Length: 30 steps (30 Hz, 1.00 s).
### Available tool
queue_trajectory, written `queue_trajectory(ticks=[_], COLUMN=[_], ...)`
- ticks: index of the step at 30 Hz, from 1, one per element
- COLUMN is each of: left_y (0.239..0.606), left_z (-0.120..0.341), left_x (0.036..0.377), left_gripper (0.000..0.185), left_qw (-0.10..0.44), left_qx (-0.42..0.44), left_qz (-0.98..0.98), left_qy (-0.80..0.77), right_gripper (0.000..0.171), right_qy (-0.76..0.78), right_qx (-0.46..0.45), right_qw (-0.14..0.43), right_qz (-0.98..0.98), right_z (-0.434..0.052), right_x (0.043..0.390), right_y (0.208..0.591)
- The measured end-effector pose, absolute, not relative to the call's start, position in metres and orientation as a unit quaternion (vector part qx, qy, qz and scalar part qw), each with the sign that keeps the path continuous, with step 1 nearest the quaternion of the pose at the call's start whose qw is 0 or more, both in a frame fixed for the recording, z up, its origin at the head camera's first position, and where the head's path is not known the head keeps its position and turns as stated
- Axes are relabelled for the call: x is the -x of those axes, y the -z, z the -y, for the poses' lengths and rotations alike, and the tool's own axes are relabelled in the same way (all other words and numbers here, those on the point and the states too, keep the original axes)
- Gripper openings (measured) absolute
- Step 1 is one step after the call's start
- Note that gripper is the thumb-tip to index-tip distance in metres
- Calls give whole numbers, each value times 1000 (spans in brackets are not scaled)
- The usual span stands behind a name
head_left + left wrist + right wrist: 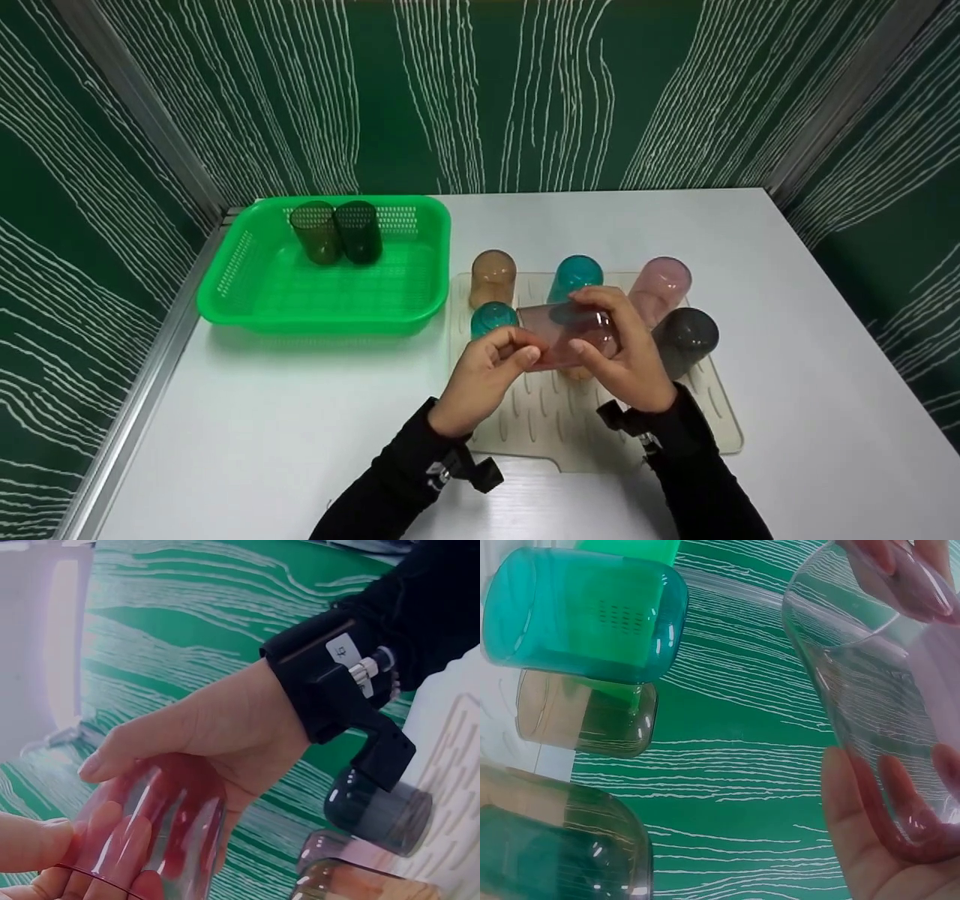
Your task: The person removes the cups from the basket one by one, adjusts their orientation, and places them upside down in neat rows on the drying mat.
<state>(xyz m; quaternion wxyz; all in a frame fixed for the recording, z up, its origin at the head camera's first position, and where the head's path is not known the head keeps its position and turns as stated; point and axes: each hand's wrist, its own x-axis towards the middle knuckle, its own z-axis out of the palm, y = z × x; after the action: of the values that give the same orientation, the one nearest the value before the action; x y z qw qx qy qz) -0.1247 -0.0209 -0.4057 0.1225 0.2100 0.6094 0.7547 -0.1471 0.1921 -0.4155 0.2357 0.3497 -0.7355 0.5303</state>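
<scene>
A clear pink tumbler [559, 322] is held on its side between both hands above the drying mat [532, 420]. My left hand [480, 382] pinches its rim, thumb on the near side and fingertips at the opening. My right hand [630, 356] grips the rounded base end, its fingers round the far side and thumb on the near side. In the left wrist view the tumbler [184, 832] shows fingers through its wall. The right wrist view has the tumbler [877, 690] large, its open mouth toward the upper left.
Upturned tumblers stand about the hands: amber [493, 277], teal [577, 276], pink [661, 289], dark grey [685, 337] and a nearer teal [493, 316]. Part of another amber tumbler [577, 373] shows below the held one. The green basket [322, 319] at left contains two dark tumblers [360, 234].
</scene>
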Motion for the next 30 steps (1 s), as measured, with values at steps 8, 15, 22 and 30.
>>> queue_trajectory(ticks=[8,15,22,30], left_y=[410,403,394,384], left_z=[20,29,46,77], left_x=[125,127,128,124], left_gripper=[24,23,21,25], left_qw=[125,138,109,-49], left_qx=[-195,-204,-254,-265], left_qz=[-602,-641,-706,-821], left_qy=[-764,-727,-652,-504], right_gripper=[49,47,52,59], right_qy=[-510,-518,-528,-482], right_qx=[-348,-334,-320,-312], right_qw=[243,236,234,252], right_qz=[748,752,751,779], right_z=[-192,-192,-195,-197], right_x=[148,147,143,141], right_y=[416,416,411,408])
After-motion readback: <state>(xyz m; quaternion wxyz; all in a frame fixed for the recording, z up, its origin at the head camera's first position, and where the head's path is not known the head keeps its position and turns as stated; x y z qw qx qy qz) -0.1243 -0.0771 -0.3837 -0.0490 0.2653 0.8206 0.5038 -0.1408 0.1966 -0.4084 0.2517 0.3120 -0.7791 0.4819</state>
